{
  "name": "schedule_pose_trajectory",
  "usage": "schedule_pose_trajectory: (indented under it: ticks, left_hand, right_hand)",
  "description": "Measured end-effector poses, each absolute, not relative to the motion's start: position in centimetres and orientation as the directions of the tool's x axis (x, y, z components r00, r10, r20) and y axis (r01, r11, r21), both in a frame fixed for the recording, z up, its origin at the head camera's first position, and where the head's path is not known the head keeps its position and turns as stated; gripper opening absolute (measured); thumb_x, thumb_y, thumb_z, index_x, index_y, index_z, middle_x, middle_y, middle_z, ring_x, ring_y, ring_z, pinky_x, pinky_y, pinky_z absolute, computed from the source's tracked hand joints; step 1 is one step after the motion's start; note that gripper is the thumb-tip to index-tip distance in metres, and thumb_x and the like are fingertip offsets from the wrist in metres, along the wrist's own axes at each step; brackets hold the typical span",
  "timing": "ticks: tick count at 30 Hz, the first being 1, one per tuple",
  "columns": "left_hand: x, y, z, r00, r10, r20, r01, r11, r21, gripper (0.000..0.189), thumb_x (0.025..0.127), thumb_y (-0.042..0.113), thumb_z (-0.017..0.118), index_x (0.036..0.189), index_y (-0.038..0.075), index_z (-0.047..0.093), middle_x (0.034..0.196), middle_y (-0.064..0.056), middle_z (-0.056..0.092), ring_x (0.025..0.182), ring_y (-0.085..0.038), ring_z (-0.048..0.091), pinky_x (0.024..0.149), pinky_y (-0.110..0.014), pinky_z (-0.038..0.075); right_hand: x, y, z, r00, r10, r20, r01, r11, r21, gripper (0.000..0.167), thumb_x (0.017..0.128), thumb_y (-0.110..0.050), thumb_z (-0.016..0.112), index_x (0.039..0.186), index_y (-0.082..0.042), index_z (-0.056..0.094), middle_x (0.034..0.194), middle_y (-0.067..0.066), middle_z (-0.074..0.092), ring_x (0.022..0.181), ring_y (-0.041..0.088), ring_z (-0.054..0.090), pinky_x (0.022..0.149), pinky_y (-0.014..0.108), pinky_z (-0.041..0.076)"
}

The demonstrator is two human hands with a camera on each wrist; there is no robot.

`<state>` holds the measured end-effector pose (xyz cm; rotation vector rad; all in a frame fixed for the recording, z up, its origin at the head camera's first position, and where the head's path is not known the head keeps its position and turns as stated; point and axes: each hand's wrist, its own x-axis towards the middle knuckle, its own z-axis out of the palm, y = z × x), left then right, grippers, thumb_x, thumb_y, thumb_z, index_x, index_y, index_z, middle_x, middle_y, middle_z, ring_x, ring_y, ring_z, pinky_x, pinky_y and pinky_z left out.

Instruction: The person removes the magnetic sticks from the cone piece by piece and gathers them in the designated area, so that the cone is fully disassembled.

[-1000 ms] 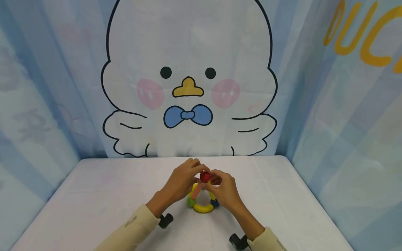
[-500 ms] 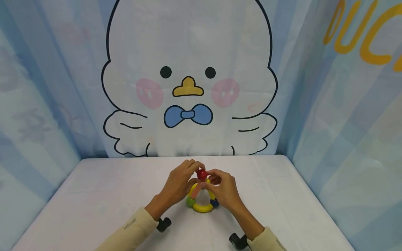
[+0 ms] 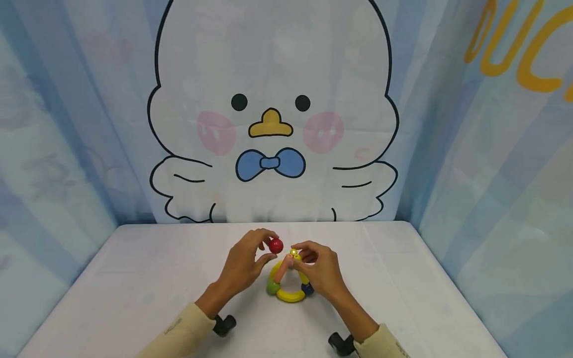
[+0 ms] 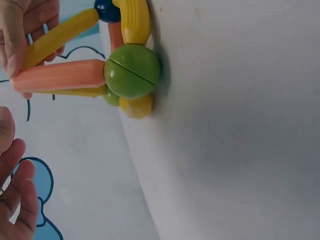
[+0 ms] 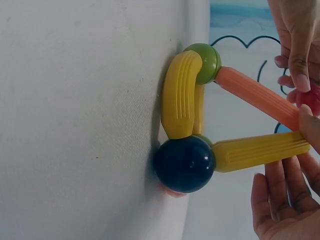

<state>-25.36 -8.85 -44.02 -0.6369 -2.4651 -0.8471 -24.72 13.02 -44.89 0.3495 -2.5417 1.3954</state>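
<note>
In the head view my left hand [image 3: 243, 262] pinches a smooth red ball [image 3: 276, 245] between thumb and fingertips, up and left of a small frame of toy building rods and balls. My right hand [image 3: 323, 267] pinches the top ends of the orange rod [image 3: 282, 270] and a yellow rod [image 5: 260, 151], where they lean together. The frame stands on the table: a curved yellow rod [image 3: 291, 297] joins a green ball [image 4: 132, 71] on the left to a dark blue ball [image 5: 184, 164] on the right. More rods and balls behind are partly hidden.
The frame stands on a white-covered table [image 3: 170, 278]. Behind it hangs a curtain [image 3: 268, 64] printed with a cartoon duck. A black wrist camera [image 3: 225, 325] sits under the left cuff, another black camera [image 3: 341, 344] by the right.
My left hand has drawn the red ball off the frame's top and moved left with it, baring the rod ends. My right hand has stayed at the top with its pinch.
</note>
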Motion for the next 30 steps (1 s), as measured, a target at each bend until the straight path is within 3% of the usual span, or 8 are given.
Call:
schedule_pose_trajectory:
  ticks: [5, 17, 22, 30]
  left_hand:
    - [-25.0, -10.5, -44.3, -0.811, 0.246, 0.531, 0.512, 0.737, 0.442, 0.051, 0.085, 0.016, 0.091, 0.130, 0.021, 0.067, 0.116, 0.004, 0.073, 0.100, -0.013, 0.064, 0.083, -0.030, 0.060]
    - [-24.7, -14.4, -45.6, -0.864, 0.198, 0.463, 0.413, 0.804, 0.428, 0.051, 0.081, 0.014, 0.094, 0.126, 0.017, 0.070, 0.113, 0.001, 0.073, 0.100, -0.016, 0.063, 0.083, -0.035, 0.060]
    - [-24.7, -16.1, -46.0, -0.888, 0.175, 0.426, 0.370, 0.822, 0.433, 0.050, 0.082, 0.013, 0.093, 0.126, 0.017, 0.071, 0.113, 0.000, 0.073, 0.099, -0.016, 0.063, 0.083, -0.036, 0.060]
    - [-24.7, -19.1, -46.2, -0.928, 0.164, 0.335, 0.310, 0.838, 0.449, 0.047, 0.084, 0.012, 0.091, 0.127, 0.014, 0.070, 0.110, -0.001, 0.073, 0.098, -0.019, 0.064, 0.083, -0.037, 0.057]
  right_hand:
    - [-24.6, 13.1, -44.8, -0.951, -0.091, 0.296, -0.299, 0.522, -0.799, 0.033, 0.086, -0.034, 0.089, 0.116, -0.025, 0.080, 0.091, -0.007, 0.072, 0.086, 0.011, 0.067, 0.083, 0.023, 0.058]
    - [-24.6, 13.1, -44.9, -0.944, -0.100, 0.314, -0.321, 0.501, -0.804, 0.033, 0.088, -0.030, 0.087, 0.117, -0.017, 0.080, 0.093, -0.002, 0.070, 0.087, 0.011, 0.068, 0.082, 0.022, 0.059]
    - [-24.6, 13.2, -44.9, -0.949, -0.095, 0.301, -0.308, 0.494, -0.813, 0.030, 0.087, -0.031, 0.089, 0.114, -0.024, 0.080, 0.093, -0.004, 0.071, 0.087, 0.011, 0.068, 0.082, 0.023, 0.059]
    - [-24.6, 13.2, -44.9, -0.947, -0.106, 0.302, -0.314, 0.489, -0.814, 0.030, 0.087, -0.030, 0.089, 0.114, -0.023, 0.080, 0.093, -0.003, 0.071, 0.087, 0.011, 0.069, 0.082, 0.023, 0.059]
